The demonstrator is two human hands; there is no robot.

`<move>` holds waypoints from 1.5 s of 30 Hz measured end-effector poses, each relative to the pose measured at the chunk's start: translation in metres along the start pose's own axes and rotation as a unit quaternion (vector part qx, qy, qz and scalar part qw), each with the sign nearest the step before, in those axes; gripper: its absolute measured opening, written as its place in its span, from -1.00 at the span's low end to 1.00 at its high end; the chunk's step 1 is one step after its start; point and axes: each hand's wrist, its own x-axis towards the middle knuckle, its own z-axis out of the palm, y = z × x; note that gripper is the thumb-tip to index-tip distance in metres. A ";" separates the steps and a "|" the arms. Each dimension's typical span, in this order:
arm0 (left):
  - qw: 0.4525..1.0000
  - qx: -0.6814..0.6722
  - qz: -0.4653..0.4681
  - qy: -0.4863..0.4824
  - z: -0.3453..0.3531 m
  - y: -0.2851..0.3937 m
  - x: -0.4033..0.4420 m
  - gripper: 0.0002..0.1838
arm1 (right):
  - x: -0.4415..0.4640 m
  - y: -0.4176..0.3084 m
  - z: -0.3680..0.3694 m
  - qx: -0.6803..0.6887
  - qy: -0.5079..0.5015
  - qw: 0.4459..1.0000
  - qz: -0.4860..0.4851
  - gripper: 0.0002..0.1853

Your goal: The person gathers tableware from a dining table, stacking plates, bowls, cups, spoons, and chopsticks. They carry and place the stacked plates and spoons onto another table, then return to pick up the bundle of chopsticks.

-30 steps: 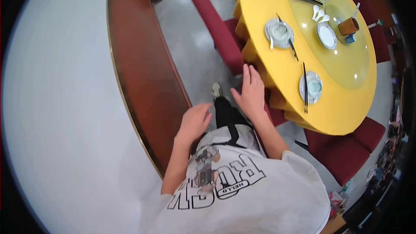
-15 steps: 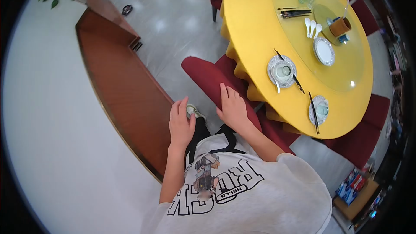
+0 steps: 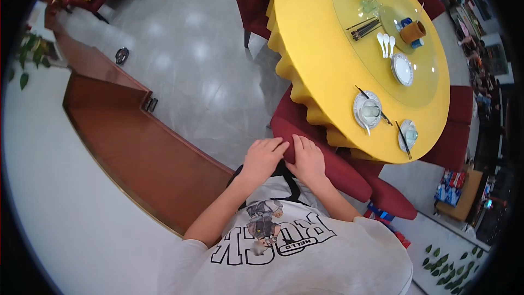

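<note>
Directly ahead of my body stands a dark red upholstered chair [image 3: 346, 179], its backrest nearest me and its seat side toward the table. My left hand [image 3: 264, 159] is at the left end of the backrest's top, fingers bent over the edge. Close beside it, my right hand [image 3: 308, 159] grips the same top edge, its fingers lying over the red cover. Part of the backrest is hidden beneath both hands. Beyond the chair is a round table with a yellow cloth [image 3: 311, 38]. A place setting with a plate [image 3: 357, 110], glass, spoon and chopsticks lies near its edge.
A second setting [image 3: 408, 135] lies to the right. On the glass turntable [image 3: 349, 0] are white spoons [image 3: 386, 43], stacked plates [image 3: 403, 70], chopsticks [image 3: 365, 29] and a brown pot [image 3: 412, 31]. Another red chair [image 3: 254, 0] stands ahead. A brown wooden counter [image 3: 136, 147] runs along my left.
My left hand has moved right onto the chair back, beside my right hand. The chair back appears turned and farther right, and the view has shifted, showing more floor on the left.
</note>
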 end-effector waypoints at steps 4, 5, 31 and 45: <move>0.991 -0.098 0.040 -0.084 -0.017 -0.027 0.023 -0.62 | 0.022 -0.018 -0.002 0.012 0.002 1.000 0.022 -0.20; 0.988 -0.111 0.037 -0.096 -0.020 -0.035 0.031 -0.74 | 0.029 -0.023 -0.002 0.024 -0.007 0.999 0.026 -0.24; 0.938 -0.101 0.154 -0.295 -0.091 -0.220 0.320 -0.91 | 0.319 -0.040 -0.020 0.194 0.155 0.948 0.200 -0.89; 0.957 -0.193 0.030 -0.217 0.003 -0.377 0.630 -0.81 | 0.514 0.065 0.010 0.166 0.284 0.840 0.432 -0.72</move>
